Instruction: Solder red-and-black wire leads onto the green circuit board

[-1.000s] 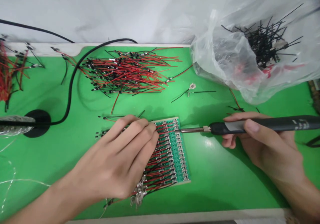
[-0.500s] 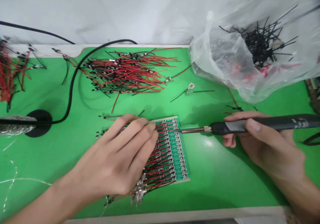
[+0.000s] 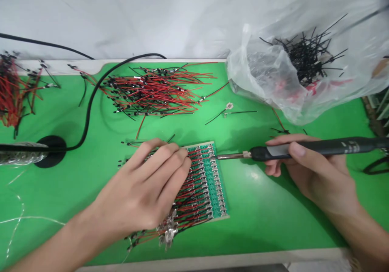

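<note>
A small green circuit board [image 3: 216,183] lies on the green mat [image 3: 261,211], with rows of red and black wires [image 3: 194,195] soldered across it. My left hand [image 3: 146,187] lies flat over those wires, fingers stretched out and pressing them down. My right hand [image 3: 313,170] is closed around a black soldering iron [image 3: 304,148]. Its metal tip [image 3: 226,156] touches the board's upper right edge.
A heap of loose red and black wires [image 3: 152,89] lies behind the board. A clear plastic bag [image 3: 291,73] of black wires sits at the back right. More wires [image 3: 12,89] lie far left. A black cable [image 3: 91,97] runs to a round black base [image 3: 50,150].
The soldering iron and my right hand have shifted slightly left toward the board. My left hand stays pressed on the wires.
</note>
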